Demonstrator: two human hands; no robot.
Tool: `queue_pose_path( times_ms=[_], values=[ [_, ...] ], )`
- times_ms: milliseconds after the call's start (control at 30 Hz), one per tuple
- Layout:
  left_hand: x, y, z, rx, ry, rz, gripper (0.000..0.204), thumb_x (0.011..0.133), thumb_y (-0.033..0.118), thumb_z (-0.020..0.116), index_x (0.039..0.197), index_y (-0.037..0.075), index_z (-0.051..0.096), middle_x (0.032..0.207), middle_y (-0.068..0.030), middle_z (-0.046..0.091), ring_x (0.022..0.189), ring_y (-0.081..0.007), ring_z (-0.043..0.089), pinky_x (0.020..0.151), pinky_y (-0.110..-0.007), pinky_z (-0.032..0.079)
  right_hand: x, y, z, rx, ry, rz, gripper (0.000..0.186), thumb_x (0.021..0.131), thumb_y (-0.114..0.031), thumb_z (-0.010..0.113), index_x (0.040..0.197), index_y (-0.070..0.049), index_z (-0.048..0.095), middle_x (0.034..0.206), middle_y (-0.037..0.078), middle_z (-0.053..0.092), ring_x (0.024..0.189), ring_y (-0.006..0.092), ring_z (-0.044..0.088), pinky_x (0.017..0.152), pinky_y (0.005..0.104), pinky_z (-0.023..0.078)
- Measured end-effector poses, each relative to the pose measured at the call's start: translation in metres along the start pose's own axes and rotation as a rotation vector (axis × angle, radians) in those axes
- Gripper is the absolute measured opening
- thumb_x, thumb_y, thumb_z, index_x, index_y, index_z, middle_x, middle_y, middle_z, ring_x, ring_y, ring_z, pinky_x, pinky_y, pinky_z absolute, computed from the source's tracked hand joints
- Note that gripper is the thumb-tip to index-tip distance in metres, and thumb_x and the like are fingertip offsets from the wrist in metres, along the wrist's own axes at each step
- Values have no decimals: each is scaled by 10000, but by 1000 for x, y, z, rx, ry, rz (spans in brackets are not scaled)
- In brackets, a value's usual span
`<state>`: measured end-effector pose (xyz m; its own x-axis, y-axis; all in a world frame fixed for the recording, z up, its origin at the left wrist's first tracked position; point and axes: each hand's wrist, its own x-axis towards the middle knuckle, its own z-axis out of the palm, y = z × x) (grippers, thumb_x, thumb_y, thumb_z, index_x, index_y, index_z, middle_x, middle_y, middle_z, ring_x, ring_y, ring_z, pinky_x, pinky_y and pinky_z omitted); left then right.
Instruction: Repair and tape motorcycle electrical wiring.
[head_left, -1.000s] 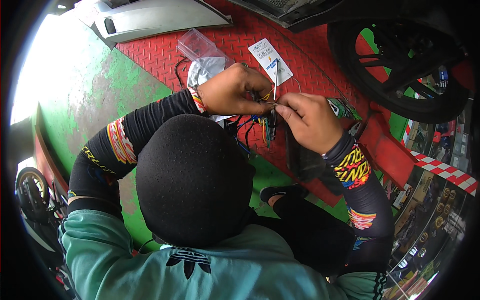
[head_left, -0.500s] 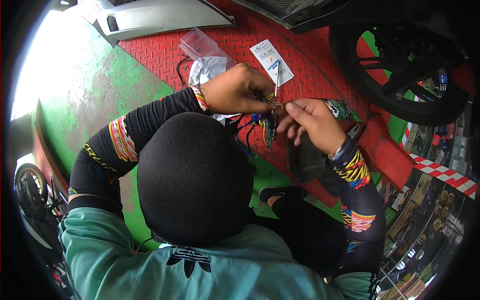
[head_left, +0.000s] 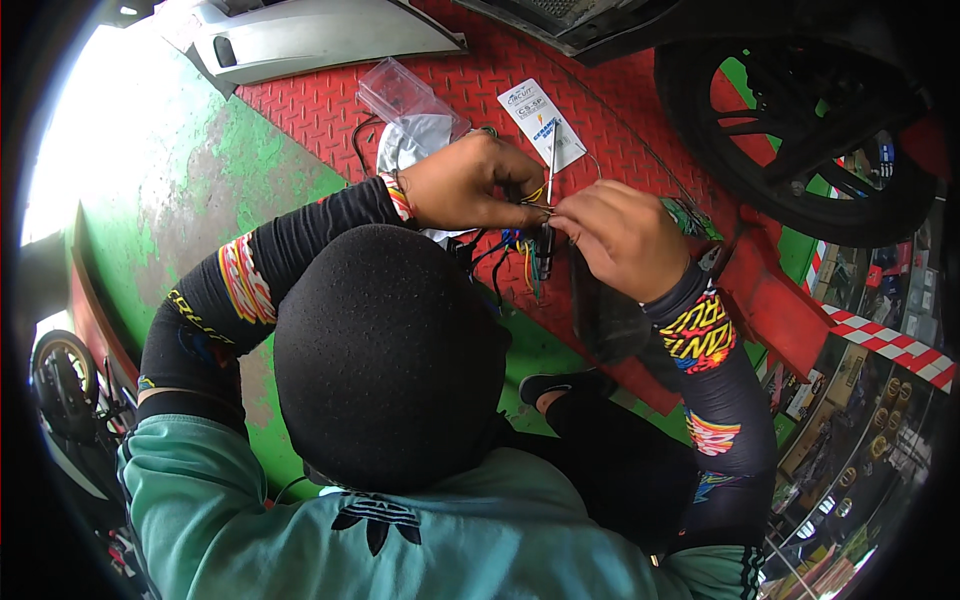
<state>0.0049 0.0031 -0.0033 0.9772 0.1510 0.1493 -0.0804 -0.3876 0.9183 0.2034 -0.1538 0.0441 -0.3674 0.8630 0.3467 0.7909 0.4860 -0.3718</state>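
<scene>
A red treadplate platform (head_left: 310, 120) borders a worn green floor (head_left: 225, 175), with a black wheel (head_left: 740, 205) at upper right. The left hand (head_left: 470, 182) reaches in sideways, its grip pinching thin wires (head_left: 548, 209) above the platform. The right hand (head_left: 625, 235), palm down, meets it, its grip seemingly closed on those wires too, though fingers hide the contact. Coloured leads (head_left: 528, 262) hang just below.

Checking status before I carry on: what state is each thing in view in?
Left hand, grip shut on a thin wire
Right hand, grip shut on the same thin wire
Coloured wires, fanned out
White card, flat, printed side up
Screwdriver, shaft overlapping the white card
Clear plastic box, on the red plate, open or shut unclear
Silver panel, lying down
</scene>
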Motion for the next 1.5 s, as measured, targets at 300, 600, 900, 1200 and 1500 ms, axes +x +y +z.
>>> queue_pose_path(
  times_ms=[300, 600, 900, 1200, 1500],
  values=[
    [1, 4, 1, 40, -15, 83, 153, 894, 103, 799, 1020, 26, 759, 881, -89, 748, 804, -183, 730, 688, -323, 582, 7, 29, 0, 1407, -540, 1027, 220, 1023, -249, 671, 1008, -29, 677, 773, 32, 699, 624, 99, 667, 518, 219, 517],
    [0, 11, -3, -152, 23, -186, 124, 943, 94, 758, 995, -13, 723, 881, -88, 762, 794, -144, 739, 719, -290, 591, -10, -9, 29, 1054, 167, 951, 185, 1018, -213, 691, 1030, -29, 672, 838, 24, 686, 685, 97, 663, 587, 235, 534],
    [-2, 7, -2, -209, 18, -186, 153, 984, 120, 722, 1025, -26, 703, 903, -84, 757, 851, -132, 731, 767, -282, 591, -9, -27, 42, 139, 411, 375, 207, 901, -19, 741, 1101, -17, 686, 1017, 121, 736, 922, 288, 727, 789, 375, 588],
    [-2, 7, 0, -209, -2, -152, 157, 983, 115, 726, 1043, -26, 691, 911, -69, 743, 861, -123, 722, 775, -279, 584, -6, 0, 17, 97, 159, 146, 174, 872, -28, 741, 1035, -36, 682, 979, 119, 727, 909, 307, 712, 795, 407, 570],
    [1, 3, 2, 56, 102, -1, 181, 889, 157, 822, 939, 18, 717, 855, -72, 723, 749, -155, 710, 652, -318, 564, 3, -1, 10, 842, -91, 805, 116, 990, -77, 662, 1017, 36, 663, 840, 76, 735, 742, 163, 711, 712, 305, 562]
  ],
)
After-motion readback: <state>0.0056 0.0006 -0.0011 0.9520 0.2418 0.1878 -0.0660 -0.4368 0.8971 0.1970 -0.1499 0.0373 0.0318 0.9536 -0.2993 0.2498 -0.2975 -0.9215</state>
